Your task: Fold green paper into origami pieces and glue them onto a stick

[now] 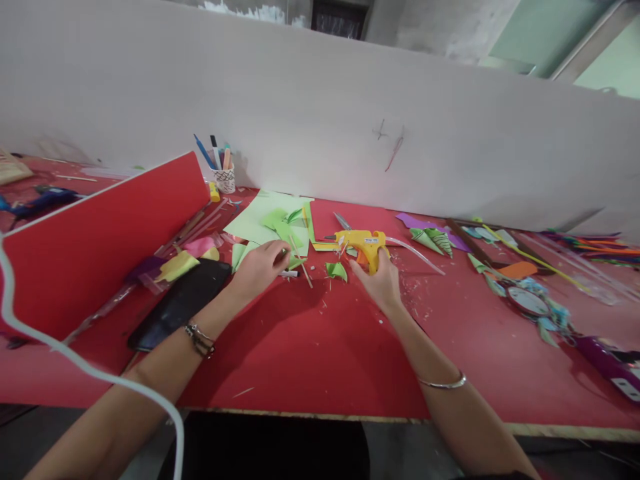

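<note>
My right hand (381,283) is wrapped round the handle of a yellow hot glue gun (361,241), whose nozzle points left. A clear glue stick (419,253) trails out of its back end. My left hand (260,268) is closed, fingertips pinched together; what lies between them is too small to make out. Just right of it a thin wooden stick (301,262) slants over green paper pieces. A folded green paper leaf (337,271) rests on the red table between my hands. A capped marker (289,273) lies by my left fingertips.
Left of me are a black phone (183,303) and a standing red board (107,240). Behind are a pen cup (225,179), light green sheets (250,217) and scissors (341,221). To the right lie patterned paper leaves (433,240), a round mirror (527,301) and pipe cleaners (595,245). A white cable (100,375) crosses the left foreground.
</note>
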{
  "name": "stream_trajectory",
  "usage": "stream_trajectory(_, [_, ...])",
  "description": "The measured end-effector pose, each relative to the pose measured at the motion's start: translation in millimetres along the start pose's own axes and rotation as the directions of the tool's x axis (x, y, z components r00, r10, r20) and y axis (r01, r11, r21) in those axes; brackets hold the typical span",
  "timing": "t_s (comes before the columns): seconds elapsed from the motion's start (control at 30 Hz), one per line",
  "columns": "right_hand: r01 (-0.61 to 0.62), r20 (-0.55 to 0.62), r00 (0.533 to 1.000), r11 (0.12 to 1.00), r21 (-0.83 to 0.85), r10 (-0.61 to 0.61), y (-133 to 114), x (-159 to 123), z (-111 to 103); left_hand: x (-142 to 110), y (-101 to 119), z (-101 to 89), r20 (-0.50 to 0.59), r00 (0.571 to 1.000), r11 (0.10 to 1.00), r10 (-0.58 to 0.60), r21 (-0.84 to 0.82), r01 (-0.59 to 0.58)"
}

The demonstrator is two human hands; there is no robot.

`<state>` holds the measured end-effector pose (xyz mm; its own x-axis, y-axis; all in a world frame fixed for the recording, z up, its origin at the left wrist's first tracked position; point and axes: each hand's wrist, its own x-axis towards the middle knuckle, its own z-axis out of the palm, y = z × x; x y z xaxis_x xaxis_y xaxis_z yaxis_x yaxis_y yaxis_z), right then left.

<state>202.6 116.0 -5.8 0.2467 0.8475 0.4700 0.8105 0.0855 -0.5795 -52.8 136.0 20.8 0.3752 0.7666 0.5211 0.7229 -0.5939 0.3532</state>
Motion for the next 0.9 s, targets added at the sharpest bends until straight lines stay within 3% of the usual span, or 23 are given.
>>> stream_trajectory(0.1, [0.079, -0.001, 0.997, 0.997, -0.01, -0.079, -4.2, -1.9, -1.7, -6.3, -1.8, 4.0, 0.018, 1.0, 0.993, 0.012, 0.116, -0.014])
stream_trajectory(0.37, [0.243, 0.118, 0.967, 0.954, -0.176, -0.225, -13.2, -7.7, -6.5, -8.0, -0.4, -0.4, -0.037, 0.997, 0.984, 0.073, 0.167, -0.066])
stream_trajectory(0.57, [0.322, 0.145, 0.944, 0.926, -0.198, -0.297, -20.0, -14.6, -3.9, -10.8, 2.3, -0.5, -0.034, 0.994, 0.95, 0.101, 0.301, -0.086])
stream_trajectory(0.9, [0.407, 0.18, 0.909, 0.893, -0.191, -0.375, -22.2, -16.6, -3.1, -12.0, 2.6, 1.3, -0.059, 0.992, 0.97, 0.109, 0.226, -0.093])
